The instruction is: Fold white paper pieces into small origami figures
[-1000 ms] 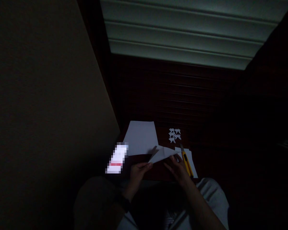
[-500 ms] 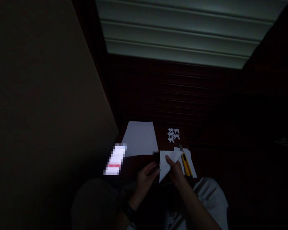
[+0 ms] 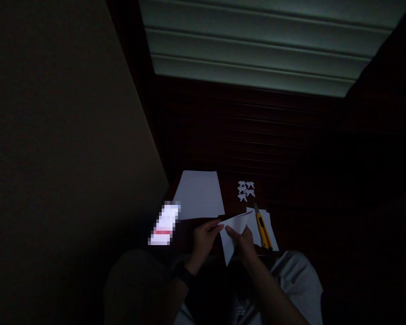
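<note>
A white sheet of paper folded into a triangle is held between both hands near the table's front edge, one point hanging down. My left hand pinches its upper left corner between thumb and fingers. My right hand grips the paper from the right, thumb on the near face; the fingers behind it are partly hidden. Just right of that hand, a yellow utility knife with its blade out lies on some white paper.
A stack of white paper lies at the table's back left, with a lit, blurred phone beside it. Several small folded paper pieces sit at the back right. A wall rises on the left, and a slatted shutter stands ahead.
My left hand has moved up and right and now pinches the paper's corner. The folded paper has turned and tilted, its top edge slanting, and my right thumb has slid toward the left corner.
</note>
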`<state>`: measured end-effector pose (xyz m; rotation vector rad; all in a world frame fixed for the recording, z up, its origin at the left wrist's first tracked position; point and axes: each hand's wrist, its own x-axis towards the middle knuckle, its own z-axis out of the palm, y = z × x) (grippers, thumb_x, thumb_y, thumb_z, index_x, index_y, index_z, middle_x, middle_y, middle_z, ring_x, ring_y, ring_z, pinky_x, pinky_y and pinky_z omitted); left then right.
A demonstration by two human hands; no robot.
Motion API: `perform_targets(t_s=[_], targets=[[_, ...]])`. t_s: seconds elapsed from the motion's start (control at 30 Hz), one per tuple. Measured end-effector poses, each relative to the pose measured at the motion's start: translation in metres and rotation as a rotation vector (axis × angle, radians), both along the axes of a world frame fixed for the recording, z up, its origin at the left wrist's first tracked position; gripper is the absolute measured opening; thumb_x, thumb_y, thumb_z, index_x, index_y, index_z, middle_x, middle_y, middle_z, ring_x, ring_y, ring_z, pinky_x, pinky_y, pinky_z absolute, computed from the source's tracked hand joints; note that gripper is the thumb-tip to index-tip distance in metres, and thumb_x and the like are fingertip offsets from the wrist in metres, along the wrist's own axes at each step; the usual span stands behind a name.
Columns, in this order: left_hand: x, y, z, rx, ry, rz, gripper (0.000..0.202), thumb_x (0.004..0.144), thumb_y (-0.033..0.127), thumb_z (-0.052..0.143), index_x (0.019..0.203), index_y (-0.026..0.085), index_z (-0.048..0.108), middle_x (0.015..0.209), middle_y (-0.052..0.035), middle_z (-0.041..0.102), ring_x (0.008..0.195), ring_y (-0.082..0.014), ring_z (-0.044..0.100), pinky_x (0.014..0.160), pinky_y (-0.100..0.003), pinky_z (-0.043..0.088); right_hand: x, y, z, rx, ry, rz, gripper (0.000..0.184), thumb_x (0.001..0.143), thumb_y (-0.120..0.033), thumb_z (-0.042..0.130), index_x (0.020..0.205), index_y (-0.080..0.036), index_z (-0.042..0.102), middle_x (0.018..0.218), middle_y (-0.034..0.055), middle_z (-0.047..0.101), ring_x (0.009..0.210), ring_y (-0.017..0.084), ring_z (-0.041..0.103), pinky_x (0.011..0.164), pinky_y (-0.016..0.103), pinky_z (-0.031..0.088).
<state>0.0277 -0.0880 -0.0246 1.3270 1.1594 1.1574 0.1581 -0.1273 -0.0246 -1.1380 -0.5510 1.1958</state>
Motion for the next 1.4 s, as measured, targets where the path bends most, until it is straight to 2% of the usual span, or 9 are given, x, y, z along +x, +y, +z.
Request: perform_targets(t_s=[0.17,0.53,0.7,0.87,1.07,1.4], targets=[[0.0024,-0.0001,0.0012,-0.002,-0.033,-0.001,0.032,0.065,0.034,0.066,0.091,0.016,0.068,0.087,-0.0077,0.069,0.082,-0.0221,0.063,0.074,-0.032,0.051,-0.0009,0.0006,-0.0005,0.003,-0.012,-0.050,0.060,0.057,-0.028,0.075,0.111,-0.014,0.053,0.096,0.0098,0.067,0.081,0.024,0.063,0.069,0.035,0.051],[0.0054,-0.0008,0.0059,-0.029,-0.072,0.020,0.030,0.064,0.035,0.067,0.087,0.015,0.068,0.086,-0.0083,0.069,0.081,-0.0226,0.064,0.073,-0.032,0.051,-0.0014,0.0024,0.0032,-0.002,-0.033,-0.071,0.057,0.055,-0.026,0.075,0.108,-0.015,0.055,0.094,0.0087,0.067,0.077,0.024,0.064,0.066,0.033,0.051],[0.0075,-0.0010,0.0080,-0.047,-0.059,0.046,0.028,0.063,0.036,0.067,0.082,0.015,0.068,0.080,-0.0080,0.070,0.076,-0.0222,0.065,0.068,-0.030,0.052,-0.0013,0.0026,0.0020,-0.020,-0.056,-0.081,0.059,0.052,-0.026,0.077,0.107,-0.015,0.057,0.090,0.0078,0.068,0.074,0.024,0.064,0.064,0.032,0.050],[0.0076,-0.0006,0.0041,-0.032,-0.060,0.030,0.029,0.064,0.034,0.067,0.085,0.015,0.069,0.086,-0.0084,0.070,0.081,-0.0233,0.064,0.074,-0.033,0.051,0.0005,0.0009,0.0011,-0.003,-0.058,-0.063,0.064,0.054,-0.026,0.076,0.113,-0.015,0.053,0.093,0.0085,0.067,0.076,0.023,0.063,0.066,0.032,0.050],[0.0069,0.0006,0.0037,-0.043,-0.018,0.035,0.025,0.063,0.033,0.068,0.082,0.017,0.070,0.082,-0.0072,0.070,0.079,-0.0234,0.064,0.074,-0.034,0.051,-0.0015,0.0044,0.0007,-0.035,0.003,-0.071,0.053,0.057,-0.030,0.074,0.104,-0.015,0.057,0.090,0.0090,0.068,0.073,0.024,0.064,0.064,0.033,0.051],[0.0062,0.0013,0.0040,-0.016,-0.025,0.029,0.030,0.064,0.036,0.067,0.087,0.017,0.069,0.083,-0.0066,0.070,0.079,-0.0224,0.065,0.071,-0.031,0.051,-0.0034,0.0064,0.0062,-0.031,-0.021,-0.095,0.048,0.055,-0.028,0.075,0.098,-0.014,0.060,0.085,0.0082,0.069,0.070,0.024,0.064,0.062,0.033,0.051]])
